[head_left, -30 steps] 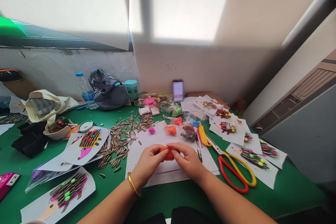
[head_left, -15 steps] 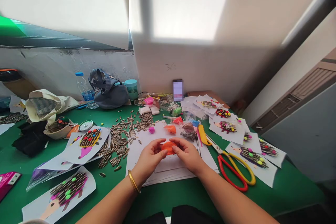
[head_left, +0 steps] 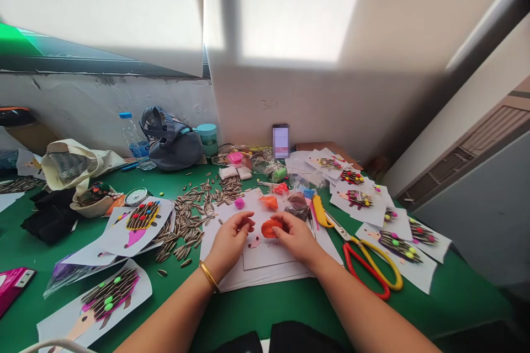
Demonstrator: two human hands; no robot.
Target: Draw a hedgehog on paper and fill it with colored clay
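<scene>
Left hand [head_left: 229, 242] has drawn off the orange clay [head_left: 271, 228], now a flattened lump on a white card [head_left: 265, 256].
Right hand [head_left: 296, 238] lies spread, fingertips pressing the smooth clay; left fingers curl loosely.

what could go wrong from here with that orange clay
The orange clay by the right hand may stick to or smear the paper card. The left hand is close to the loose sunflower seeds, which a careless sweep might scatter or press into the clay.

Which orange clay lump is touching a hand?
The flattened orange clay lump on the small white paper, at the fingertips of the right hand. The other orange piece lies farther up the table, touching no hand.
</scene>
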